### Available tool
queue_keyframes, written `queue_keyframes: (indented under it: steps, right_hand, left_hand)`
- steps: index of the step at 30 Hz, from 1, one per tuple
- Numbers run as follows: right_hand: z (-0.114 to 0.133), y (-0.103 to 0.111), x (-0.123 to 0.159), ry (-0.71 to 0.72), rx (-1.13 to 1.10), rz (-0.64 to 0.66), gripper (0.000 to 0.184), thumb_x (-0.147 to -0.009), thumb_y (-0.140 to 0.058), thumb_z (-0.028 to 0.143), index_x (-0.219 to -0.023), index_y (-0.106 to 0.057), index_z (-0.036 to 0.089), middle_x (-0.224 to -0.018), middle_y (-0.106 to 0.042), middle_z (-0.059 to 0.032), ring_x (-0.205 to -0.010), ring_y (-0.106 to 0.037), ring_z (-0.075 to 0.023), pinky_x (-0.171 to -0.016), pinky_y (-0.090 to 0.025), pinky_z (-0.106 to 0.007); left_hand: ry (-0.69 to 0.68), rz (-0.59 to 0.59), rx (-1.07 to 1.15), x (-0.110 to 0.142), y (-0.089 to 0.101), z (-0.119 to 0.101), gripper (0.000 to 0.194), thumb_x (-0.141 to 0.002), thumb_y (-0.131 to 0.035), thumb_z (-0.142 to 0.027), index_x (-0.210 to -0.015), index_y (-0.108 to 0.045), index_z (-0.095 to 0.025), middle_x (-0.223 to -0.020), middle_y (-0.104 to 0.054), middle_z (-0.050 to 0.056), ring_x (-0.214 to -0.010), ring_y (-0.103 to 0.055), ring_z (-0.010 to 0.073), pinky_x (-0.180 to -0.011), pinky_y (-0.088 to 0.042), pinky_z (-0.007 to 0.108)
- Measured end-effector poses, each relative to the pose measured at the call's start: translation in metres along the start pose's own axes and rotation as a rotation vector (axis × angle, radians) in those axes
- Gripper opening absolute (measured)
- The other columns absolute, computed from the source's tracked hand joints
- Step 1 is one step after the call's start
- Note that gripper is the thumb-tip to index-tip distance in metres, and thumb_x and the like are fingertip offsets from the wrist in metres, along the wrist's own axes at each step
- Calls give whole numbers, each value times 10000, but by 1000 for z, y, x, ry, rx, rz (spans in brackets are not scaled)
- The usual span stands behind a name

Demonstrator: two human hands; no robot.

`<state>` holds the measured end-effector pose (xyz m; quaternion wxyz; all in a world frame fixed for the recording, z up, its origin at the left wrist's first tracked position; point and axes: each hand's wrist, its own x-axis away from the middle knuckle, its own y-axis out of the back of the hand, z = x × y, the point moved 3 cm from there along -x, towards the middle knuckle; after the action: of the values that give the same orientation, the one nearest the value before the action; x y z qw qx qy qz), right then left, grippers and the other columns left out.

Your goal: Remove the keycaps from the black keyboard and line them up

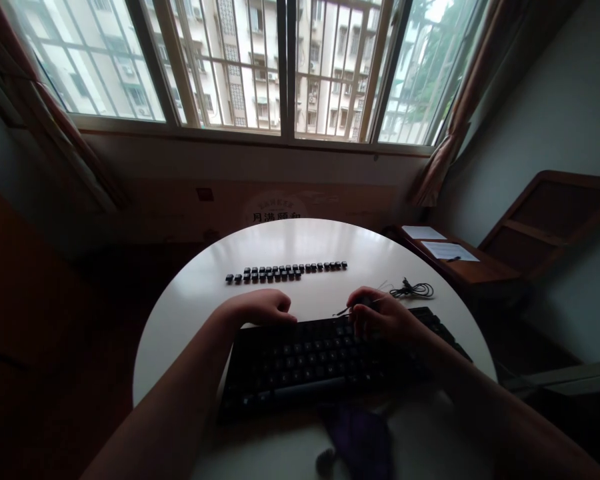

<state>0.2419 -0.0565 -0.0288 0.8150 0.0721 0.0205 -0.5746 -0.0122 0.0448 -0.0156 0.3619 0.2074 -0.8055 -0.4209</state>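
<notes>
A black keyboard [305,360] lies on the white round table in front of me; its upper rows look dark and bare, while lettered keys show lower down. My left hand [261,308] is closed at the keyboard's back edge, with the thumb along that edge and the other fingers curled out of sight. My right hand [383,315] is over the upper right part of the keyboard, its fingers pinched round a small dark tool with thin wire ends, which looks like a keycap puller [364,303]. Beyond the hands, black keycaps [275,273] are set out in two rows.
A coiled black cable [413,289] lies on the white table [180,333], right of the keyboard. Something dark purple and blurred [363,437] hangs close to me. On the right, papers [450,251] and a pen rest on a wooden chair [495,270]. A barred window is ahead.
</notes>
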Motion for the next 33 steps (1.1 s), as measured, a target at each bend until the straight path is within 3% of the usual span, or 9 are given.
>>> queue_keyframes:
  steps: [3, 6, 21, 33]
  right_hand:
    - [-10, -3, -2, 24, 15, -122, 381, -899, -580, 568, -887, -497, 196, -593, -561, 54, -413, -499, -84, -375, -389, -184]
    - [-19, -7, -4, 0, 29, -147, 399, -913, -533, 596, -866, -468, 205, -571, -516, 68, -397, -423, -71, -368, -322, -174]
    - [-21, -8, -6, 1, 305, -90, 375, -968, -440, 575, -867, -468, 215, -613, -513, 45, -476, -427, -97, -459, -353, -212]
    - [2, -21, 3, 148, 699, 44, 211, -976, -454, 412, -904, -503, 219, -714, -589, -5, -608, -525, -161, -618, -408, -281]
  left_hand:
    - [8, -6, 7, 1, 1, -3, 462, -758, -559, -651, -702, -533, -193, -719, -550, -5, -658, -480, 155, -560, -333, 261]
    - [13, -2, 2, 2, 2, -6, 459, -763, -558, -644, -688, -509, -194, -700, -522, -11, -646, -462, 149, -547, -316, 258]
    - [19, -2, 20, 1, 1, -4, 456, -751, -567, -645, -688, -520, -196, -705, -530, -7, -640, -466, 153, -549, -316, 266]
    - [39, -13, 12, 3, 1, -9, 463, -735, -569, -650, -668, -513, -195, -686, -527, -10, -640, -470, 156, -543, -308, 270]
